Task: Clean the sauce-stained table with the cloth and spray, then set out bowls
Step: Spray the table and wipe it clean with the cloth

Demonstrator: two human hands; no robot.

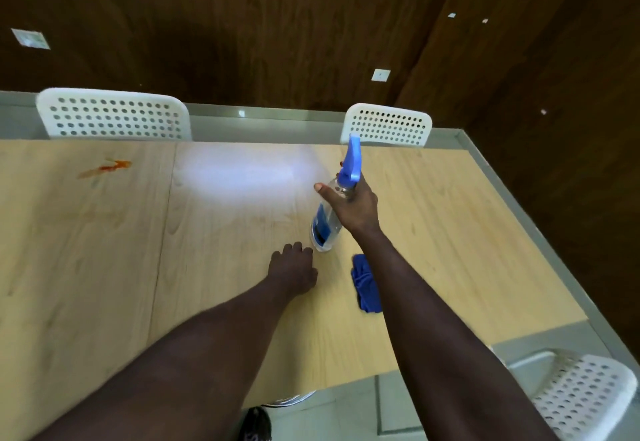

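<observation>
The cloth (365, 284) was partly hidden by the right forearm (408, 302). The spray bottle (327, 220) was covered at its neck by the right hand (354, 206); its label was too blurred to be read. The near chair (585, 395) was cut off by the edge.

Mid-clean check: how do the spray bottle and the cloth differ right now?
The spray bottle is gripped by the right hand and tilted; the cloth lies crumpled on the table, unheld. The spray bottle is clear with a blue trigger head; the cloth is blue all over. Both are well right of the sauce stain.
</observation>
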